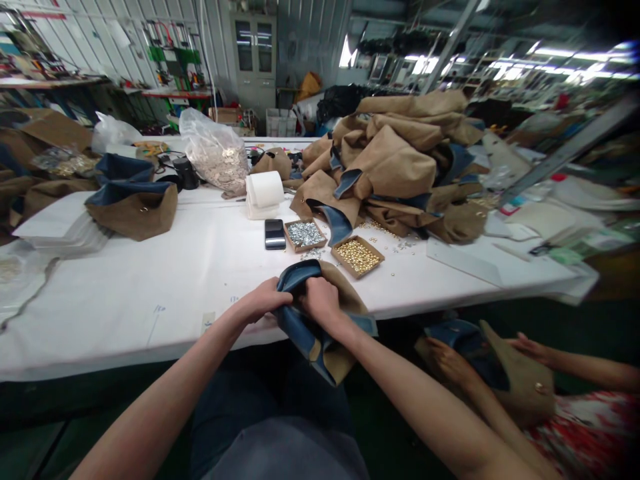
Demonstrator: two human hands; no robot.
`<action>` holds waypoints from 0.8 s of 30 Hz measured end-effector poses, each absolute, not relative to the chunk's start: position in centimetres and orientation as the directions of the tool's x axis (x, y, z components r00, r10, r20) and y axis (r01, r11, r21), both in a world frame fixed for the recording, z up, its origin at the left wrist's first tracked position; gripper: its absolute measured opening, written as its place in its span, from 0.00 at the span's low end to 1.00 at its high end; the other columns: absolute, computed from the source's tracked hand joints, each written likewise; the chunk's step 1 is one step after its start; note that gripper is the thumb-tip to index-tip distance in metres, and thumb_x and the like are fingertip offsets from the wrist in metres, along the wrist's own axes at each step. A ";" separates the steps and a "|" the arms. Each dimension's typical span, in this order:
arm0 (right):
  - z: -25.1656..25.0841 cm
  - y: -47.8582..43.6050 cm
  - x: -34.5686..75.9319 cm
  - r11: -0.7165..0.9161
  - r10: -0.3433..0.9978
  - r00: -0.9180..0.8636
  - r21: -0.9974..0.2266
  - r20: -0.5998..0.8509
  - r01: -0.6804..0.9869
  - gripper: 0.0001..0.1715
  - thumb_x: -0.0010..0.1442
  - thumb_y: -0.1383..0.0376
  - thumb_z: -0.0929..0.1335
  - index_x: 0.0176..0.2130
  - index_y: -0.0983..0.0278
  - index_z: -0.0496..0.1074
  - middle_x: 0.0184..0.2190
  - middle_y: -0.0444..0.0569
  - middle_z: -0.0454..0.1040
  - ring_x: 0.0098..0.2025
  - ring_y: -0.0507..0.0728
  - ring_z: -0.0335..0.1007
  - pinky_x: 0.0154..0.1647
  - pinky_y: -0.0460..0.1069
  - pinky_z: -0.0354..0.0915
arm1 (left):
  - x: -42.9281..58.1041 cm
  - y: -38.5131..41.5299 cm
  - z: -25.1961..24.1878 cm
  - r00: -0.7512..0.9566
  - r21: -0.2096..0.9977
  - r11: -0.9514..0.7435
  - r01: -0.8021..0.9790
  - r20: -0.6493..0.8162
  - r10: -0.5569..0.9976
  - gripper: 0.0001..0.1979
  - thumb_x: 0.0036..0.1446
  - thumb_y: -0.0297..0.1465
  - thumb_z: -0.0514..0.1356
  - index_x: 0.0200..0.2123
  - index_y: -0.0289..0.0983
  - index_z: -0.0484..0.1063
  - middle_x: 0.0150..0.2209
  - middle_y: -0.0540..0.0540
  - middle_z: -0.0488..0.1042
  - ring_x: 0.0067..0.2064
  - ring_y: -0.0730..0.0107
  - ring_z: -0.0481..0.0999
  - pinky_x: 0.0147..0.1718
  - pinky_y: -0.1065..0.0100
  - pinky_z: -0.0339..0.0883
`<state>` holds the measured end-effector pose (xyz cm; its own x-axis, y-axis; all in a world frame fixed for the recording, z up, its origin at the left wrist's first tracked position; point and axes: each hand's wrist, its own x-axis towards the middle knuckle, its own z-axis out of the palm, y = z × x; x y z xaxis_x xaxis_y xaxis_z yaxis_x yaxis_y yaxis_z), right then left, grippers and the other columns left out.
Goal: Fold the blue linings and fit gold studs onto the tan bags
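My left hand [264, 301] and my right hand [323, 303] both grip a tan fabric bag with blue lining [320, 333] at the white table's front edge [150, 313]. The fingers of both hands curl into the blue lining at the bag's mouth. The bag hangs partly over my lap. Just beyond it stand a small cardboard tray of gold rivets [357, 256] and another tray of silver rivets [305, 234], with a black phone [275, 234] beside them.
A big heap of tan and blue bags [400, 160] fills the table's right half. One finished bag [133, 200] stands at left, a clear sack of metal parts [216, 155] and a white roll [264, 193] behind. A co-worker's hands [450, 363] hold another bag at lower right.
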<state>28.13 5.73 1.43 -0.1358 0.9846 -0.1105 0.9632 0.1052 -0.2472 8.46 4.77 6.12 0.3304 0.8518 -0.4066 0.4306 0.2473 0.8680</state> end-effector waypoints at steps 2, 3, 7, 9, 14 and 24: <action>1.4 4.4 27.9 0.223 0.975 -0.217 -0.149 0.053 0.963 0.09 0.76 0.67 0.70 0.45 0.66 0.83 0.45 0.60 0.85 0.50 0.67 0.80 0.59 0.59 0.66 | 8.3 4.6 5.9 0.350 0.883 0.223 0.413 -0.380 0.856 0.10 0.48 0.30 0.64 0.36 0.38 0.69 0.27 0.53 0.68 0.27 0.73 0.64 0.24 0.70 0.56; 1.3 3.9 27.8 0.279 0.954 -0.264 -0.090 0.144 0.956 0.11 0.77 0.68 0.69 0.44 0.65 0.82 0.43 0.59 0.84 0.49 0.67 0.78 0.60 0.60 0.64 | 8.2 4.6 5.8 0.364 0.892 0.208 0.401 -0.363 0.858 0.11 0.47 0.30 0.64 0.36 0.38 0.69 0.28 0.54 0.69 0.27 0.73 0.64 0.24 0.70 0.56; 0.5 3.0 28.3 0.358 0.849 -0.346 0.047 0.399 0.933 0.14 0.79 0.71 0.66 0.41 0.64 0.80 0.39 0.56 0.79 0.47 0.67 0.70 0.57 0.62 0.59 | 8.0 4.4 5.0 0.401 0.928 0.149 0.342 -0.288 0.870 0.14 0.45 0.29 0.64 0.39 0.38 0.71 0.31 0.53 0.69 0.32 0.71 0.65 0.27 0.69 0.56; 0.2 3.1 28.7 0.384 0.808 -0.366 0.059 0.461 0.921 0.13 0.78 0.71 0.68 0.40 0.63 0.79 0.38 0.55 0.78 0.47 0.67 0.68 0.56 0.62 0.58 | 7.9 4.4 4.7 0.390 0.933 0.146 0.328 -0.274 0.879 0.15 0.44 0.29 0.64 0.39 0.37 0.71 0.33 0.53 0.70 0.33 0.71 0.65 0.28 0.69 0.58; -0.1 3.8 29.4 0.438 0.782 -0.389 0.015 0.487 0.899 0.12 0.75 0.71 0.73 0.36 0.62 0.78 0.35 0.52 0.78 0.45 0.65 0.66 0.53 0.61 0.57 | 8.0 4.2 3.6 0.358 0.925 0.195 0.326 -0.312 0.880 0.15 0.46 0.31 0.64 0.40 0.37 0.73 0.34 0.51 0.72 0.35 0.68 0.67 0.31 0.69 0.61; 2.1 2.3 29.7 0.684 0.578 -0.634 0.118 0.513 0.720 0.13 0.83 0.67 0.66 0.43 0.62 0.77 0.36 0.49 0.75 0.43 0.62 0.63 0.56 0.60 0.58 | 7.5 4.0 3.8 0.349 0.919 0.230 0.320 -0.340 0.873 0.16 0.46 0.33 0.65 0.41 0.38 0.74 0.33 0.52 0.71 0.33 0.69 0.65 0.30 0.69 0.60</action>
